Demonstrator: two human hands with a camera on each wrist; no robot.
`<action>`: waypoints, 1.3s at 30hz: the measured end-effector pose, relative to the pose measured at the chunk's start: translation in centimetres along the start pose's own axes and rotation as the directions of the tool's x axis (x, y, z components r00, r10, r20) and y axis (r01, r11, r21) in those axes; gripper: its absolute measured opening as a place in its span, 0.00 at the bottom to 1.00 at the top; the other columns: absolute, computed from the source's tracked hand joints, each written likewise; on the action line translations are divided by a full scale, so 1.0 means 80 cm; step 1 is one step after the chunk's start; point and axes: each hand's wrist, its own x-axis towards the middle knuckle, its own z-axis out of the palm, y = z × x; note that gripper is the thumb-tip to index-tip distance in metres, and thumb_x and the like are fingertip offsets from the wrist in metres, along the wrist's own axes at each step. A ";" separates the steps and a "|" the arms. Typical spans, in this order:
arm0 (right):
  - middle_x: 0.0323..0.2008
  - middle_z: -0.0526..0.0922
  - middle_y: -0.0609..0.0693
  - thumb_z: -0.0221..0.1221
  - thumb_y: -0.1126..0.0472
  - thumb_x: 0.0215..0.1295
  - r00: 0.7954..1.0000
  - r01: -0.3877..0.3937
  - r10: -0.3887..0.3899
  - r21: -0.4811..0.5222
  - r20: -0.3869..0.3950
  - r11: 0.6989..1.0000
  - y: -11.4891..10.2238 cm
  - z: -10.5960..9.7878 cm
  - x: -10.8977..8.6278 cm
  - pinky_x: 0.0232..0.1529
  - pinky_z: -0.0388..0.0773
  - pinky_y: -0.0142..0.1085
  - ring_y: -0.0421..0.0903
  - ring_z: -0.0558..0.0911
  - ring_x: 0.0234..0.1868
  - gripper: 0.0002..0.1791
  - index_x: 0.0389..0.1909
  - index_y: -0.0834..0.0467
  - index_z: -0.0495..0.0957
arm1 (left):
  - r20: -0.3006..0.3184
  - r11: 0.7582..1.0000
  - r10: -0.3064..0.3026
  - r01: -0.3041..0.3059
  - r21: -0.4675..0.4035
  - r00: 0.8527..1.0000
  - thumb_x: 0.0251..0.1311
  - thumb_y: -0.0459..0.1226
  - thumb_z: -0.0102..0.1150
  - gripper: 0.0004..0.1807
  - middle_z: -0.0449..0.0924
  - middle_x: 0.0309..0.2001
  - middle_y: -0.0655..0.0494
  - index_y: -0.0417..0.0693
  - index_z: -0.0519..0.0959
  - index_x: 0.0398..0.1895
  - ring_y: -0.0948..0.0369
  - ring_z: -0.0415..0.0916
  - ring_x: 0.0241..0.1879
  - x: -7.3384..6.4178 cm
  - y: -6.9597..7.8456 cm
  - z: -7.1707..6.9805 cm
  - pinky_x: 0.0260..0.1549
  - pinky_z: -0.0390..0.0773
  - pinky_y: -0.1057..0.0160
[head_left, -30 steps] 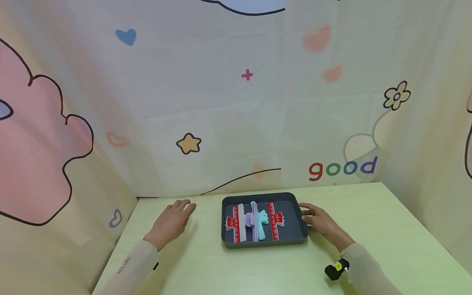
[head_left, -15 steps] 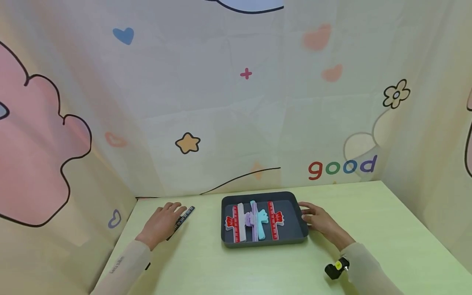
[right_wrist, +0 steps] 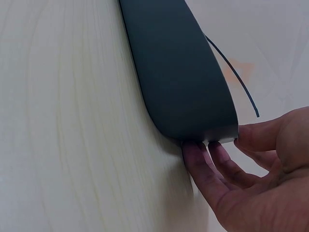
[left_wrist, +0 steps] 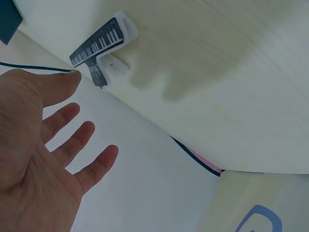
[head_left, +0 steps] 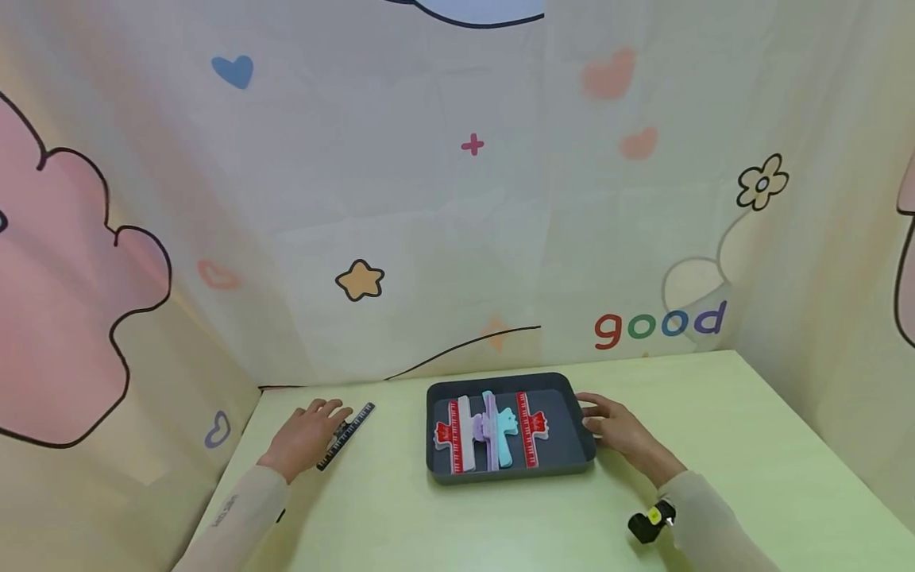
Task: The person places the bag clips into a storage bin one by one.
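My left hand (head_left: 307, 437) hovers at the left of the table with its fingers loosely spread. Just to its right lies a black clip (head_left: 346, 436) with a piano-key pattern. In the left wrist view, that clip (left_wrist: 101, 43) sits on the table beyond the thumb, apart from the hand. A dark grey tray (head_left: 565, 445) stands right of centre, and my right hand (head_left: 624, 435) grips its right side. The right wrist view has the thumb at the rim of the tray (right_wrist: 183, 72) and fingers (right_wrist: 205, 169) against its lower edge.
Inside the tray lie a left red clip (head_left: 453, 437), a white clip (head_left: 467, 433), a purple clip (head_left: 490, 433), a teal clip (head_left: 506, 437) and a right red clip (head_left: 527, 429). A printed curtain (head_left: 429, 199) hangs behind the table (head_left: 429, 524).
My left hand has drawn away to the left, uncovering the black clip, which now lies free on the table. My right hand and the tray have kept their places.
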 end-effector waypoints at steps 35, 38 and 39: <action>0.68 0.64 0.69 0.48 0.68 0.72 0.999 -0.039 0.040 -0.033 0.004 0.999 -0.003 -0.001 0.002 0.60 0.78 0.56 0.65 0.70 0.64 0.30 0.74 0.57 0.57 | 0.074 1.000 0.013 -0.011 -0.016 0.997 0.64 0.37 0.61 0.21 0.76 0.56 0.50 0.45 0.74 0.60 0.49 0.74 0.53 0.010 -0.007 0.033 0.45 0.83 0.45; 0.67 0.64 0.70 0.48 0.68 0.72 0.999 -0.040 0.040 -0.041 0.001 0.998 -0.002 -0.001 0.002 0.60 0.78 0.56 0.65 0.71 0.64 0.31 0.74 0.57 0.57 | 0.077 1.000 0.006 -0.004 -0.021 0.997 0.65 0.37 0.60 0.21 0.75 0.56 0.50 0.45 0.73 0.60 0.50 0.73 0.52 0.009 -0.006 0.033 0.45 0.83 0.46; 0.67 0.65 0.70 0.48 0.68 0.71 0.999 -0.039 0.039 -0.045 0.000 0.998 -0.002 -0.001 0.002 0.59 0.78 0.56 0.65 0.71 0.63 0.31 0.74 0.57 0.58 | 0.076 1.000 0.006 -0.004 -0.023 0.997 0.65 0.38 0.60 0.21 0.75 0.55 0.50 0.44 0.73 0.60 0.50 0.73 0.52 0.009 -0.006 0.033 0.45 0.83 0.46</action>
